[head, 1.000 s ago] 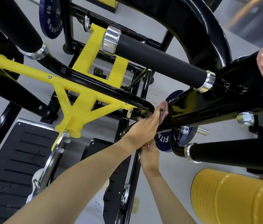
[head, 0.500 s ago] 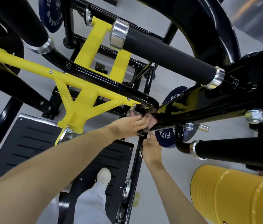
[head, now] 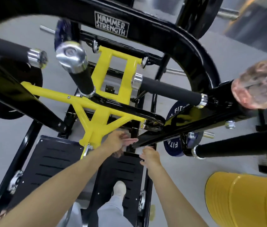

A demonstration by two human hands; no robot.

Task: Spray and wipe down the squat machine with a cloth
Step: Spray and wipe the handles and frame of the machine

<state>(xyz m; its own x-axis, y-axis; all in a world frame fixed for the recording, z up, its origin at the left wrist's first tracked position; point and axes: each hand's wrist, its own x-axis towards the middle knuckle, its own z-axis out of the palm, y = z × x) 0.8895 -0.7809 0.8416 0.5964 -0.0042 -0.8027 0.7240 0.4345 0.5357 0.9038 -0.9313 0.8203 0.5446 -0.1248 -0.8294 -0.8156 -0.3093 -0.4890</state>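
The squat machine has a black frame (head: 185,128) and a yellow brace (head: 96,117). My left hand (head: 119,142) is blurred, just left of the lower end of a sloping black bar (head: 147,139), with its fingers stretched toward that bar. It holds the pinkish cloth (head: 118,154), part of which hangs under the palm. My right hand (head: 150,157) hovers just below the same bar end with its fingers loosely curled and nothing in it. A clear spray bottle of pink liquid (head: 260,84) sits close to the camera at the right, on the black frame.
Black foam-covered handles (head: 170,90) cross above and beside my hands. Blue weight plates (head: 173,145) hang at the right. A yellow drum (head: 247,200) stands at the lower right. My foot (head: 119,188) stands on the black footplate (head: 54,163).
My left hand and the cloth have slid down and left, off the bar joint to the bar's lower end. My right hand has come away from the post. The view has tilted up.
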